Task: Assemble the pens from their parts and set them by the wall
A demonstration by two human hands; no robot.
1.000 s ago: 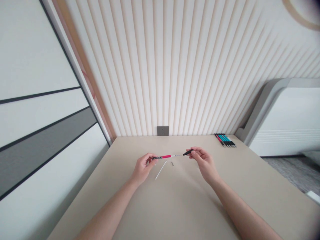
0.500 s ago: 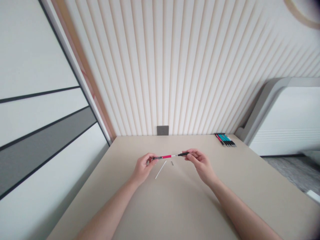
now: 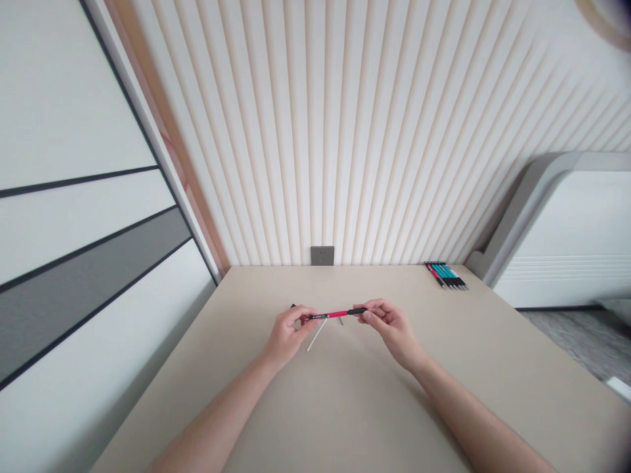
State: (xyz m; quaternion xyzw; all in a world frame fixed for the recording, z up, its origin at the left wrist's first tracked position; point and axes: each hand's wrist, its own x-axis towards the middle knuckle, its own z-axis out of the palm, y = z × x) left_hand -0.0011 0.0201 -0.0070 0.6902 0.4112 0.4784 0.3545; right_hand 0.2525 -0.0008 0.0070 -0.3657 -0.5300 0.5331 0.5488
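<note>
On the middle of the beige laminate counter [image 3: 345,407], I'm holding a slim red-and-black pen barrel [image 3: 335,315] level and clear of the surface. My left hand [image 3: 288,335] pinches one end between thumb and fingers, and my right hand [image 3: 392,328] pinches the black tip end the same way, which seems to leave the middle open to view. Below, a thin white plastic tube [image 3: 315,335] lies with its upper end hidden by my left hand, beside a small grey metal piece [image 3: 340,320] that is barely visible. In the far right corner, a neat row of teal and red pens [image 3: 446,275] lies side by side, well apart from the hands.
</note>
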